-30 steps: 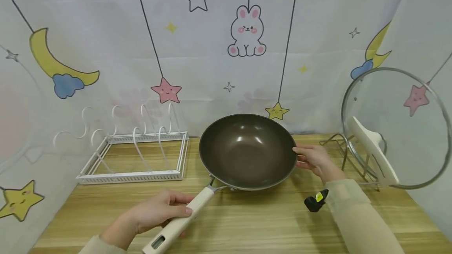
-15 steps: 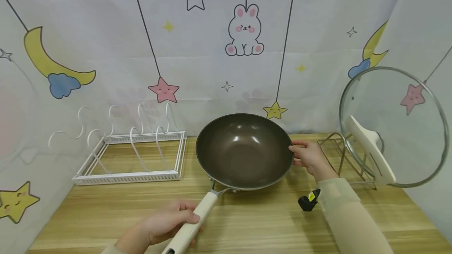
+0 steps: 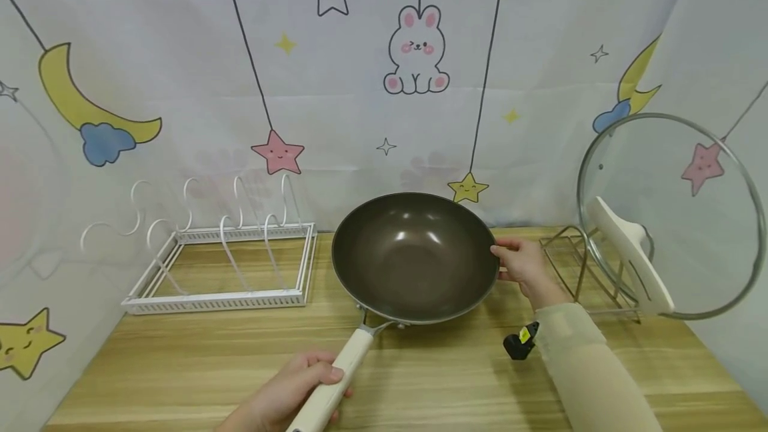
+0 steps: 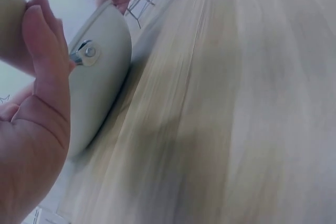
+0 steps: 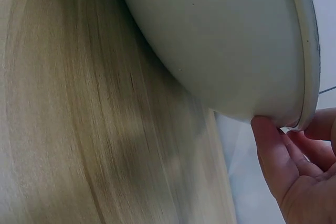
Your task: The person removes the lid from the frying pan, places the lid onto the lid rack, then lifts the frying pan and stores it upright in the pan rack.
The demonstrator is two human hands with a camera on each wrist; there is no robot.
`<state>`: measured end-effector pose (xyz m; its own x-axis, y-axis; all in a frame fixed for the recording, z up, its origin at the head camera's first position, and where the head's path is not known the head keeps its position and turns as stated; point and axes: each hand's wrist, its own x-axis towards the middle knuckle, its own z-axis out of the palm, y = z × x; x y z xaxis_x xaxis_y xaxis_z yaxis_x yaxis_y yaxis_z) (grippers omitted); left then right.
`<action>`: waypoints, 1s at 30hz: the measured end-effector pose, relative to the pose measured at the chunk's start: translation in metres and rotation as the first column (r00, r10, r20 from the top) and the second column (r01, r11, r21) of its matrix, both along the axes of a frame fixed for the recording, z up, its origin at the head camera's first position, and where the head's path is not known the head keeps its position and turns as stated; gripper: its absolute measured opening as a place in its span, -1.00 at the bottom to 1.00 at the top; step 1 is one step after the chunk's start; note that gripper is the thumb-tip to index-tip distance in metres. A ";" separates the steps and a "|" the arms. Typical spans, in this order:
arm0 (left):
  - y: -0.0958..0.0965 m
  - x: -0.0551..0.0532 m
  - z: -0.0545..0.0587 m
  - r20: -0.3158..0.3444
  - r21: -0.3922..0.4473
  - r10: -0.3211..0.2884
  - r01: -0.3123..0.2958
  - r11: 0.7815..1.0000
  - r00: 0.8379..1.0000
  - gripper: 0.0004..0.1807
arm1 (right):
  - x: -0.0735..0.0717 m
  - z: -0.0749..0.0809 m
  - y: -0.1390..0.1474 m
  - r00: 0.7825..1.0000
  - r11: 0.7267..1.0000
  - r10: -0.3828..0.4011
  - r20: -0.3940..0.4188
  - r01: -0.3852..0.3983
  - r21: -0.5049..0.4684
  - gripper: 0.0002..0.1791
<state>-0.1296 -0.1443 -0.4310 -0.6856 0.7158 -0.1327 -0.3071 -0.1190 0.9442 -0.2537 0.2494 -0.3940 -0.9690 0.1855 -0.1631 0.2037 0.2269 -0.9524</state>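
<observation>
"Cartoon-printed cloth (image 3: 336, 85) hangs behind a wood-grain tabletop (image 3: 444, 385). Where's the wok (image 3: 414, 262)?"

"Mid-tabletop, between the white rack (image 3: 216, 300) and the wire stand (image 3: 581, 279) with the glass lid (image 3: 678, 199). I can't tell whether its base touches."

"And the hands?"

"Left hand (image 3: 294, 385) grips the cream handle (image 3: 354, 351); right hand (image 3: 522, 269) pinches the rim, thumb and fingers on either side."

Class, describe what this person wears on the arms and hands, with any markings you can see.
The right hand is ungloved; its arm has a pale cream sleeve with a broad cuff. A small black device with a bright yellow patch sits by that cuff. The left hand is ungloved too; no left sleeve shows.
</observation>
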 end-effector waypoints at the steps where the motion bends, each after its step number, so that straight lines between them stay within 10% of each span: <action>1: 0.001 0.001 -0.001 -0.004 0.006 0.005 -0.005 1.000 1.000 -0.76 | 0.000 0.000 0.000 1.000 1.000 -0.005 -0.005 0.005 0.005 -0.51; 30: 0.006 -0.008 -0.017 0.042 0.145 -0.147 0.140 0.979 0.988 -0.64 | -0.005 -0.017 0.003 0.996 0.996 -0.078 -0.050 0.075 -0.052 -0.48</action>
<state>-0.1376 -0.1381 -0.4477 -0.5694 0.8202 -0.0557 -0.3788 -0.2015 0.9033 -0.2592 0.2520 -0.4106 -0.9597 0.2524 -0.1235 0.1683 0.1642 -0.9720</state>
